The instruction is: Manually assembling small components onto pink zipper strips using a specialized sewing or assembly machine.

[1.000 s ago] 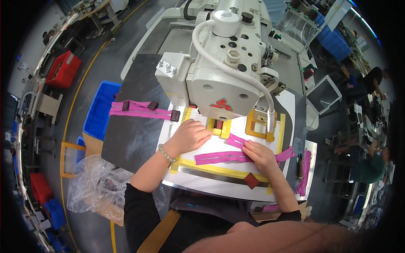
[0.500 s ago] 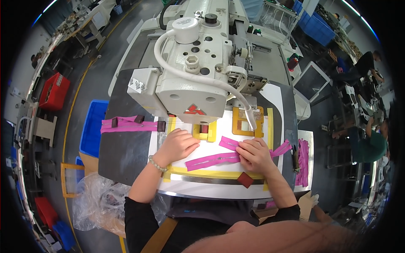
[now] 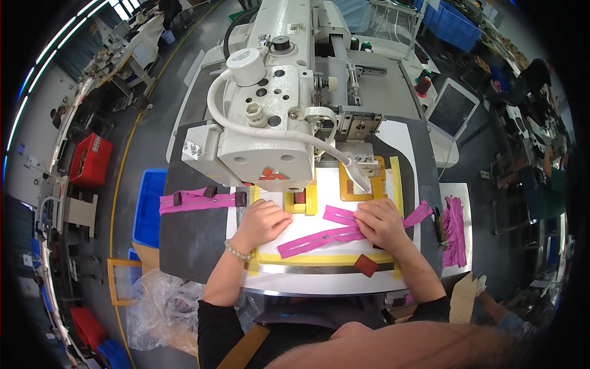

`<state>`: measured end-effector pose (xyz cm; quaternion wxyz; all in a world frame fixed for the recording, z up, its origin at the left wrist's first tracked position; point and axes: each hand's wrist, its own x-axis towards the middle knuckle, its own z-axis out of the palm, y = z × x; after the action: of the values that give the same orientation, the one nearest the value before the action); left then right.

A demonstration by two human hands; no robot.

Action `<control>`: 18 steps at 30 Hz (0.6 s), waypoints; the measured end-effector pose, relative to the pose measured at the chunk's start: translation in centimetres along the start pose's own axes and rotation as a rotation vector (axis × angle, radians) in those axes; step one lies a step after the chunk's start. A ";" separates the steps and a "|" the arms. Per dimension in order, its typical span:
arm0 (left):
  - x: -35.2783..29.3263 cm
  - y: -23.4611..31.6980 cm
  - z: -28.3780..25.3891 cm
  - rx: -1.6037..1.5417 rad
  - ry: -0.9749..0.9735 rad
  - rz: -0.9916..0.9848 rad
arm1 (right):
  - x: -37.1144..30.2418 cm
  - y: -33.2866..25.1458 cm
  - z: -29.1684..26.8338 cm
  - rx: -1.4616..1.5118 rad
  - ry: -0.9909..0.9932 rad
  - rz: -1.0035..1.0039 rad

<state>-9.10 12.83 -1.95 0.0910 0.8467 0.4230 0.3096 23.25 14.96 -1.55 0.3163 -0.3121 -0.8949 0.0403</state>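
My right hand (image 3: 382, 225) rests over two magenta zipper strips on the white work plate (image 3: 307, 227), its fingers closed on the zipper (image 3: 341, 214). The longer magenta zipper strip (image 3: 319, 240) slants out to the left beneath it, and another magenta end shows beyond the hand on the right. My left hand (image 3: 264, 224) is curled on the plate's left side, thumb and fingers together. Whatever it may hold is hidden. Just right of its fingertips is a yellow clamp frame (image 3: 310, 206) with a dark red patch (image 3: 300, 197) inside. Nearer me lies a dark red square patch (image 3: 365, 265).
A white sewing machine head (image 3: 270, 147) hangs over the plate. Another yellow frame (image 3: 380, 178) sits beyond my right hand. Magenta zippers with dark patches (image 3: 203, 200) lie at left; a zipper pile (image 3: 453, 230) lies at right. A blue bin (image 3: 149, 209) stands left.
The whole view has shifted, with the plate, zippers and hands a little further right in the picture. Both hands keep nearly the same places on the plate and over the zipper.
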 end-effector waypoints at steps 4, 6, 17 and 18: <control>0.1 -0.1 -0.1 -0.018 -0.009 -0.001 | 0.1 0.1 -0.2 0.020 0.037 0.056; 0.3 0.1 0.0 -0.040 0.006 0.022 | 0.1 0.1 -0.2 0.017 0.032 0.062; 0.2 1.8 0.1 0.035 -0.023 0.108 | 0.3 -0.5 -0.6 0.065 -0.016 0.057; 0.1 2.0 0.1 0.093 -0.040 0.098 | 0.4 -1.0 -0.8 0.060 -0.021 0.048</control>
<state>-7.61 11.69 -1.16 0.0449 0.8758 0.3929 0.2768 22.93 14.26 -0.36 0.3149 -0.3235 -0.8889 0.0782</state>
